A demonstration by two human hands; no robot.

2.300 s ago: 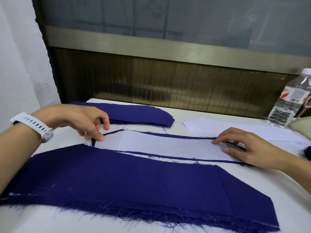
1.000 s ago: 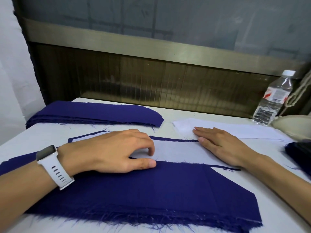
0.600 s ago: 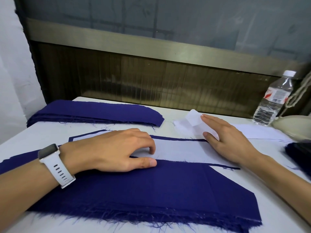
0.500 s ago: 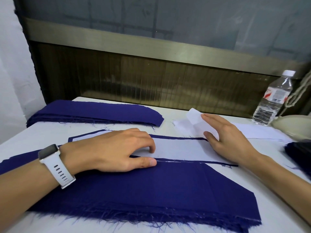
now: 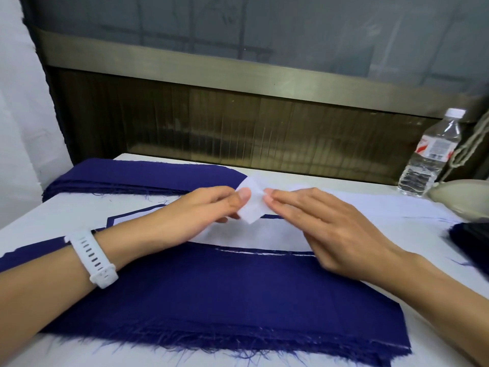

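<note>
A large navy fabric piece (image 5: 238, 300) with a frayed front edge lies on the white table (image 5: 66, 215). Behind it lies a white interfacing strip (image 5: 264, 237) on a narrow navy piece. My left hand (image 5: 195, 215) and my right hand (image 5: 325, 229) meet above that strip. Both pinch the lifted end of a thin white interfacing sheet (image 5: 251, 203) between thumb and fingers. The sheet's remainder trails to the right over the table, partly hidden by my right hand. A white watch (image 5: 92, 258) is on my left wrist.
A stack of navy fabric pieces (image 5: 145, 176) lies at the back left. A clear water bottle (image 5: 431, 154) stands at the back right, beside a pale rounded object (image 5: 463, 200). Dark fabric (image 5: 471, 242) sits at the right edge. A ribbed brown panel rises behind the table.
My left hand left the strip and moved right to the white sheet's end. My right hand lifted that end off the table; both hands now pinch it.
</note>
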